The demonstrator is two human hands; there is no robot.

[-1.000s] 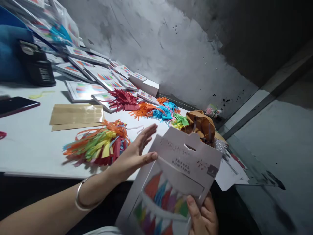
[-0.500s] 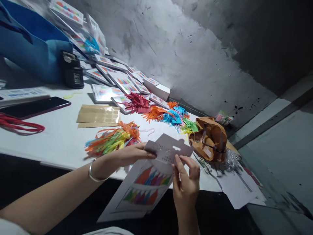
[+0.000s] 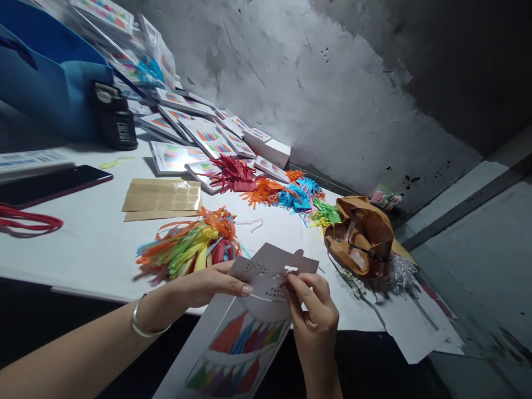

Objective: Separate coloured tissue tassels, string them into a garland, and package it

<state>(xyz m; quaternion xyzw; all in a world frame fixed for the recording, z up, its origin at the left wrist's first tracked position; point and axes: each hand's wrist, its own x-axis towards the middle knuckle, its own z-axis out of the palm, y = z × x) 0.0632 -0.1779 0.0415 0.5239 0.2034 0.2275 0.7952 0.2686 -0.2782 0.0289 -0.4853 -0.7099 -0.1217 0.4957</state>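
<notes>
Both hands hold a white printed packaging box (image 3: pixel 236 343) that shows colourful tassel bunting and has a top flap with a hang slot. My left hand (image 3: pixel 211 285) is closed on the flap's left side, its thumb lying on the printed front. Pinched fingers of my right hand (image 3: pixel 313 307) grip the flap's right side just below the slot. Just behind my left hand, a bundle of multicoloured paper tassels (image 3: pixel 191 246) lies on the white table (image 3: pixel 83 249). Whether anything is inside the box cannot be seen.
Several printed boxes (image 3: pixel 208 136) lie along the wall, with red tassels (image 3: pixel 233 174) before them. Brown sticker sheets (image 3: pixel 162 197), a phone (image 3: pixel 54 185), a black bottle (image 3: pixel 114 119) and a blue bag (image 3: pixel 54 83) are on the left. A brown bag (image 3: pixel 359 235) sits at right.
The box and both hands have come lower and nearer to me. The flap now faces me more, with more of its lettering readable. Both hands keep their hold.
</notes>
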